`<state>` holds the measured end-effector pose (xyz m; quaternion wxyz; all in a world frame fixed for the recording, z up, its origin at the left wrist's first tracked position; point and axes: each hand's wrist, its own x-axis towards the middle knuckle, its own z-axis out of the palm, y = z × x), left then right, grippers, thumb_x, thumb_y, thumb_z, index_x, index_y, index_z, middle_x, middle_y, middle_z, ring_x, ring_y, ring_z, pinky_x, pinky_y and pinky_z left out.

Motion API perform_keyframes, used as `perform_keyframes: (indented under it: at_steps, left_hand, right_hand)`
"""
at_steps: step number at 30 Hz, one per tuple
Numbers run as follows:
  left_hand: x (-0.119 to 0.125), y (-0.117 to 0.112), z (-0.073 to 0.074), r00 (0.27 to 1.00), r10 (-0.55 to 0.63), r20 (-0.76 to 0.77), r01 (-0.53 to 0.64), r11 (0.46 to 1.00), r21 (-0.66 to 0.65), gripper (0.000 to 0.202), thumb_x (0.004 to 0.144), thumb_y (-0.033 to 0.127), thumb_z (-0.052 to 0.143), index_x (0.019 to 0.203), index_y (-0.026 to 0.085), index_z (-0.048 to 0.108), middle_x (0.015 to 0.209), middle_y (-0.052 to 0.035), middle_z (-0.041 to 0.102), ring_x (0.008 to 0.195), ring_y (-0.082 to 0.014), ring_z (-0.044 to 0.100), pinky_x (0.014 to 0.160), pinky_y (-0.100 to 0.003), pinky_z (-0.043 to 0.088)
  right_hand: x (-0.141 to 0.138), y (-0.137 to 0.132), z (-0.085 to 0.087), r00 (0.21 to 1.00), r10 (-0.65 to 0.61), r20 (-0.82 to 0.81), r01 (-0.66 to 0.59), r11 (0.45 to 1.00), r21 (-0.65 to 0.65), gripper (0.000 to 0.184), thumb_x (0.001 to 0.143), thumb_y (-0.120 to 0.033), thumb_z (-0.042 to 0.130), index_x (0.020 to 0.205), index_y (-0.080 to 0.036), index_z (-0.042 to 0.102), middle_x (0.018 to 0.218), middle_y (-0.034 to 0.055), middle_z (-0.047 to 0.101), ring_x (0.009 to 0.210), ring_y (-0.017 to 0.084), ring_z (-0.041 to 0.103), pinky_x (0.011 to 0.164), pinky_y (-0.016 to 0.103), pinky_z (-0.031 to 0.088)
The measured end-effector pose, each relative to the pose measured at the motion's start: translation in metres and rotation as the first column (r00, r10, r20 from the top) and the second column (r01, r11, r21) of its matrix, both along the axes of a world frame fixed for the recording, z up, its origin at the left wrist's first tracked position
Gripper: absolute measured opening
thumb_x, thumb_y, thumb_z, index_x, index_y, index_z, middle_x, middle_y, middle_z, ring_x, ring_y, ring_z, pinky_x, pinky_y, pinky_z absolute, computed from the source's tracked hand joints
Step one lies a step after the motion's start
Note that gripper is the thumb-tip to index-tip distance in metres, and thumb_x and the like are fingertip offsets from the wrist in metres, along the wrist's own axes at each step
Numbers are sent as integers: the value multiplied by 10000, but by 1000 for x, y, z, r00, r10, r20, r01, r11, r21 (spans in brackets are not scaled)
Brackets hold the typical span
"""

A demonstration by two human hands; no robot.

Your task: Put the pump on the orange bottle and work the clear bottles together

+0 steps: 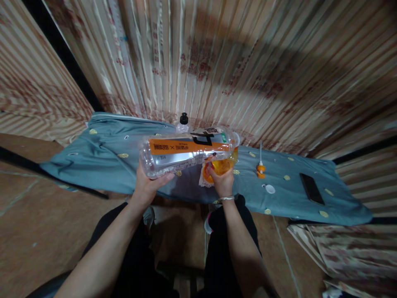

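My left hand (pixel 149 186) is closed around the base end of a large clear plastic bottle (pixel 186 151) with an orange and silver label. This bottle lies almost level in the air, its white-rimmed mouth pointing right. Under that neck, my right hand (pixel 222 180) grips a container of yellow-orange liquid (pixel 225 165); its top is hidden behind the clear bottle. Whether the two mouths touch, I cannot tell. Just left of my right hand, a crumpled pale piece, perhaps tissue or a label (pixel 203 182), shows. To the right lies an orange pump head (pixel 261 170) with a pale tube.
A blue-grey cloth with yellow prints (pixel 108 165) covers the narrow table. Behind the bottle stands a small clear bottle with a black cap (pixel 184 119). A white cap (pixel 270 189) and a dark phone (pixel 312 189) lie on the right. Striped curtains (pixel 217 62) hang behind.
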<state>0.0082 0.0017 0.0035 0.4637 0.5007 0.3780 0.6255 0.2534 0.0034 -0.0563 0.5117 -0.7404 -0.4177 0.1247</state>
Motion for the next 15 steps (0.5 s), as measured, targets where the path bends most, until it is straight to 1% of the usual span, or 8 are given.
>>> perform_keyframes:
  at_steps: [4,7,10,15]
  left_hand:
    - [0,0,-1,1000,-26,4,26,1000,14,726,560,406,890,1202,169,649,1162,-121,715,1109,-363,663,1041,-543,479]
    - [1,0,1,1000,-16,18,16,1000,4,749,553,410,890,1220,177,639,1175,-116,710,1121,-361,658,1052,-548,472]
    - [2,-1,4,1000,-7,20,7,1000,-15,776,535,409,895,1226,174,635,1184,-121,705,1139,-371,652,1063,-558,461]
    - [2,-2,5,1000,-23,7,23,1000,-17,719,551,405,886,1190,175,653,1163,-118,714,1121,-372,659,1059,-559,463]
  right_hand:
    - [0,0,-1,1000,11,-29,-11,1000,5,772,567,-607,791,1138,-163,522,1120,189,719,1098,341,688,855,418,563]
    - [0,0,0,999,12,-38,-12,1000,-3,768,572,-582,795,1151,-164,514,1133,189,715,1112,345,683,849,424,567]
    - [0,0,1,1000,12,-27,-12,1000,-9,758,579,-556,803,1154,-154,517,1118,191,721,1108,344,686,842,417,571]
    - [0,0,0,1000,17,-1,-17,1000,6,748,600,-578,790,1160,-168,513,1118,180,723,1094,335,690,852,421,567]
